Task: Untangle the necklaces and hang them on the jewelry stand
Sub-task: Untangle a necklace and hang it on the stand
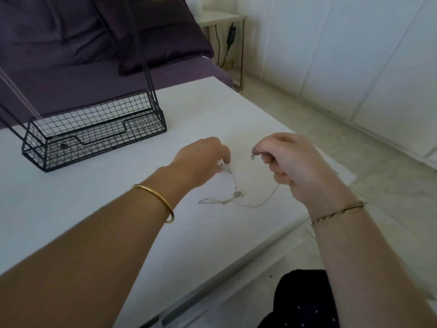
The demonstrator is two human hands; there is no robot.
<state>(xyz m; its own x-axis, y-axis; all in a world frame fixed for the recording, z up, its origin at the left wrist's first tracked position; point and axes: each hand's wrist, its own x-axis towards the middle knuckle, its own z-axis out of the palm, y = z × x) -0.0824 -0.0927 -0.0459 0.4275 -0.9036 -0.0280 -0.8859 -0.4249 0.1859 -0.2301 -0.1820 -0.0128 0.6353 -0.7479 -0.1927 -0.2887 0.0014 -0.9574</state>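
Thin silver necklaces [238, 197] lie in a loose tangle on the white table [94, 209], between my two hands. My right hand [290, 162] is raised a little and pinches one chain end, its clasp [253, 155] sticking out past the fingertips; the chain drops from the hand to the tangle. My left hand [203, 159] is palm down, its fingertips pinching the other chain end at the table. The black wire jewelry stand [94, 131] sits at the table's far left, with a mesh basket base and thin uprights running up out of view.
A purple sofa with cushions [94, 43] stands behind the table. A small side table [222, 20] with cables is at the back. The table's right edge runs close to my right hand, with pale tiled floor [354, 150] beyond it.
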